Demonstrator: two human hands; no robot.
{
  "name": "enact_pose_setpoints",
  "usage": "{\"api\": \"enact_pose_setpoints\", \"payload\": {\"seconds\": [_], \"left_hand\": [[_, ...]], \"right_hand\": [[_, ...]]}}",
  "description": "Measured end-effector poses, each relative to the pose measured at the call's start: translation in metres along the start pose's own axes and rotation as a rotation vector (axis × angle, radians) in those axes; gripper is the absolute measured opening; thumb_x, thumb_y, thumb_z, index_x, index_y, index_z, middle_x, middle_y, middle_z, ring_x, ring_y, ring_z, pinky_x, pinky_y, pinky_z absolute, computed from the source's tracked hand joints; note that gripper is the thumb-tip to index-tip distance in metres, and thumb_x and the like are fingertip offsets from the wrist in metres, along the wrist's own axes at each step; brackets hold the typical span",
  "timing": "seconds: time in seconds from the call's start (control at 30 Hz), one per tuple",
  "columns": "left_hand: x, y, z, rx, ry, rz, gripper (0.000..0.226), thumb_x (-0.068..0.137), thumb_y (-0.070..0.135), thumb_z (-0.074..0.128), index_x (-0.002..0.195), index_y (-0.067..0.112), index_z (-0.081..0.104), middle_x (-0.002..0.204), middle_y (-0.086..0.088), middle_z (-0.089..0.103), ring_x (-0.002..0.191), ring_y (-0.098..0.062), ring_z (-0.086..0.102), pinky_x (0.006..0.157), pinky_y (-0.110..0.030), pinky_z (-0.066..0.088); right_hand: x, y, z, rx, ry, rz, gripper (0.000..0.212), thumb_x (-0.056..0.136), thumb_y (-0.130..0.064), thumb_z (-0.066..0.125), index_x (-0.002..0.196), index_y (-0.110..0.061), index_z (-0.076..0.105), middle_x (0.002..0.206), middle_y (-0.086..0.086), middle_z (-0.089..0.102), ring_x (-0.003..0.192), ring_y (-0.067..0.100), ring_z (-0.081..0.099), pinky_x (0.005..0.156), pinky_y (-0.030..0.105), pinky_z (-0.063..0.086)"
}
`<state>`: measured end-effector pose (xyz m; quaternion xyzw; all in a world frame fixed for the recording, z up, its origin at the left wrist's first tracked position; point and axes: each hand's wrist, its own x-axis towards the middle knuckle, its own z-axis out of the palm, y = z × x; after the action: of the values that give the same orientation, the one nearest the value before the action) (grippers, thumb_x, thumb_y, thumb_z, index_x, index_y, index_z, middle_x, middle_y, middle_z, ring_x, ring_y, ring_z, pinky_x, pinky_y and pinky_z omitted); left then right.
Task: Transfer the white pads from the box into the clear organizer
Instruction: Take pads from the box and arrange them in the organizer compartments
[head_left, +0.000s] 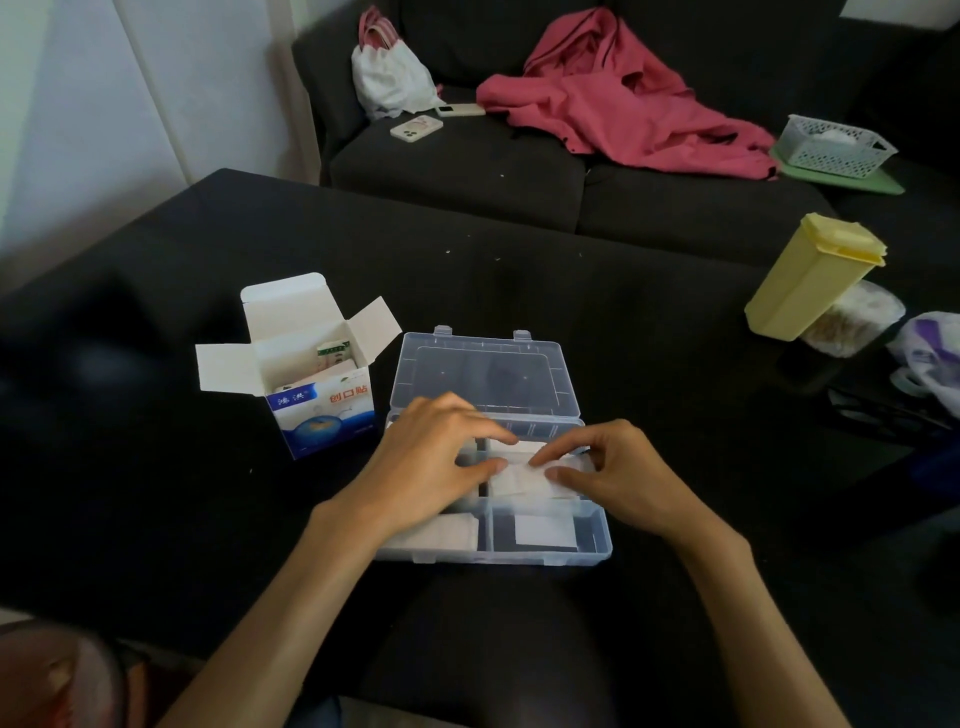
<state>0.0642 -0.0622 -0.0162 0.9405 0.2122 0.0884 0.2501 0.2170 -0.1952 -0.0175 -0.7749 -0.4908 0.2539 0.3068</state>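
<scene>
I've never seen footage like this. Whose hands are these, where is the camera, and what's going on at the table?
There is no robot here: a person wears a camera on the head, so you look down at their own two arms. On the black table sit an open box and, to its right, a clear organizer with its lid folded back. The left hand and right hand together hold a white pad over the organizer's middle compartments. Other pads already lie in the near compartments. A yellow container stands far right, and a sofa sits behind.
</scene>
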Motion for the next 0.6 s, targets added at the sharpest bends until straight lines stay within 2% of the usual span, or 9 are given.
{"api": "enact_pose_setpoints", "payload": {"seconds": [0.07,0.17,0.33,0.47,0.6], "left_hand": [[0.000,0.001,0.002,-0.006,0.003,-0.015,0.029,0.087,0.033,0.063,0.115,0.039,0.063,0.117,0.014,0.059,0.105,0.000,0.048,0.097,-0.026,0.041],[0.000,0.003,0.005,-0.027,-0.010,-0.033,0.024,0.089,0.024,0.062,0.111,0.034,0.067,0.106,0.016,0.059,0.083,0.003,0.050,0.085,-0.015,0.045],[0.003,0.003,0.014,0.034,-0.062,-0.014,0.029,0.091,0.020,0.057,0.115,0.034,0.066,0.109,0.011,0.065,0.091,-0.006,0.060,0.082,-0.020,0.053],[0.003,0.003,0.021,0.106,-0.121,-0.007,0.032,0.095,0.023,0.049,0.121,0.037,0.062,0.120,0.011,0.064,0.097,-0.008,0.061,0.079,-0.020,0.049],[0.004,0.004,0.021,0.112,-0.149,-0.031,0.028,0.095,0.032,0.049,0.119,0.037,0.063,0.120,0.009,0.065,0.095,-0.009,0.063,0.077,-0.018,0.046]], "right_hand": [[0.001,0.001,0.005,-0.028,-0.005,0.005,0.028,0.083,-0.010,0.067,0.078,-0.038,0.065,0.097,-0.016,0.060,0.074,-0.004,0.052,0.072,0.012,0.042],[0.004,0.001,0.010,-0.084,0.000,0.013,0.024,0.083,-0.012,0.068,0.081,-0.036,0.064,0.096,-0.015,0.061,0.086,-0.002,0.055,0.080,0.014,0.044],[0.008,0.003,0.013,-0.194,0.021,0.031,0.019,0.083,-0.018,0.068,0.080,-0.036,0.062,0.087,-0.015,0.065,0.083,0.001,0.061,0.082,0.020,0.051],[0.007,0.005,0.011,-0.301,0.029,0.022,0.017,0.082,-0.023,0.068,0.080,-0.037,0.059,0.093,-0.011,0.070,0.086,0.006,0.063,0.083,0.025,0.052],[0.007,0.001,0.012,-0.347,0.017,0.022,0.014,0.077,-0.026,0.074,0.086,-0.032,0.064,0.095,-0.011,0.069,0.086,0.005,0.062,0.083,0.024,0.053]]}}
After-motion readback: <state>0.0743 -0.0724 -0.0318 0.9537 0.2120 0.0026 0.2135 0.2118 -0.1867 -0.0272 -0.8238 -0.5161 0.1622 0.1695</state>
